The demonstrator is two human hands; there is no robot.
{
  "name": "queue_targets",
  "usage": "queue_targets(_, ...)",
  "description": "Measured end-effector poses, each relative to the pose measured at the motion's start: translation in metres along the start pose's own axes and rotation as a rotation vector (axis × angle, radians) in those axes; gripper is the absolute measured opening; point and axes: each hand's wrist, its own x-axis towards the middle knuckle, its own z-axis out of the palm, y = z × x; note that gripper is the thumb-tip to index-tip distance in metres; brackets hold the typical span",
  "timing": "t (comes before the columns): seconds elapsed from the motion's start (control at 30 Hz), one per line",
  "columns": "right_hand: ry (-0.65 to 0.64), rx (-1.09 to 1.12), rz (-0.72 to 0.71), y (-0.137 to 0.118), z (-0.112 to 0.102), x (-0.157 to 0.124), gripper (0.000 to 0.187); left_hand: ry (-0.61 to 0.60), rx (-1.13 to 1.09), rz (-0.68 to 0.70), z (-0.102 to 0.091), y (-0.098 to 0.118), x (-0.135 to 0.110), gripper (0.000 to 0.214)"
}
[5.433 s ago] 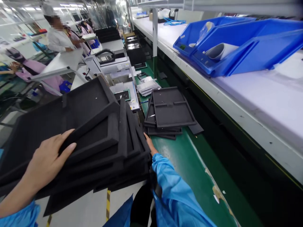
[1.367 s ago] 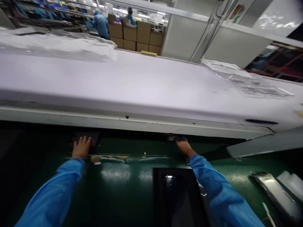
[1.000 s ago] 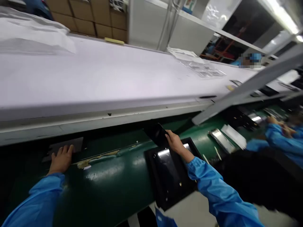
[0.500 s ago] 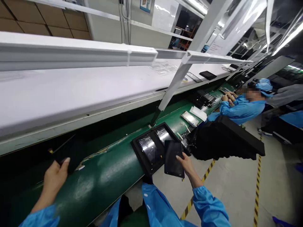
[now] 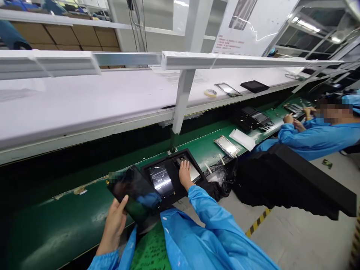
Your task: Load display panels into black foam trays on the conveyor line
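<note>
My left hand (image 5: pixel 115 221) grips the near-left edge of a dark glossy screen panel (image 5: pixel 137 198), thumb on its face. The panel is tilted over the bench edge and overlaps the left side of a black tray (image 5: pixel 174 198). A shiny screen (image 5: pixel 161 179) lies in the tray's left compartment. My right hand (image 5: pixel 185 175) rests over the right compartment, fingers stretched out at the edge of a silvery panel (image 5: pixel 194 172). Whether its fingertips press on that panel, I cannot tell.
The tray sits on a green bench (image 5: pixel 92 210). Rightward lie a silver-framed panel (image 5: pixel 226 146), white sheets (image 5: pixel 242 140) and black plastic (image 5: pixel 225 183). A large black foam block (image 5: pixel 287 180) juts beside a co-worker (image 5: pixel 317 131). Above runs a white shelf (image 5: pixel 112 97) with a post (image 5: pixel 182 97).
My left hand has brought its dark panel from the far left to the tray. My right hand has moved onto the tray and no longer holds up a tablet-like panel. The view has shifted.
</note>
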Motion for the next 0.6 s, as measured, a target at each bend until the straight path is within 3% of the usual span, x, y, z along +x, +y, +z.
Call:
queue_targets(0.13, -0.015, 0.009, 0.068, -0.017, 0.023, 0.006, 0.064, 0.072, -0.083, -0.068, 0.018, -0.014, -0.013, 0.039)
queue_targets(0.3, -0.173, 0.234, 0.091, -0.022, 0.005, 0.014, 0.060, 0.092, -0.152, -0.071, 0.027, -0.034, -0.001, 0.031)
queue_targets(0.47, -0.318, 0.630, -0.181, -0.037, -0.023, -0.015, 0.055, 0.082, -0.050, -0.070, 0.054, -0.064, 0.034, 0.037)
queue_targets(0.53, -0.361, 0.691, -0.317, -0.048, -0.027, -0.039, 0.067, 0.090, -0.007, -0.056, 0.070, -0.077, 0.045, 0.040)
queue_targets(0.6, -0.446, 0.759, -0.434, -0.054, -0.029, -0.058, 0.092, 0.073, 0.029, -0.047, 0.085, -0.088, 0.049, 0.043)
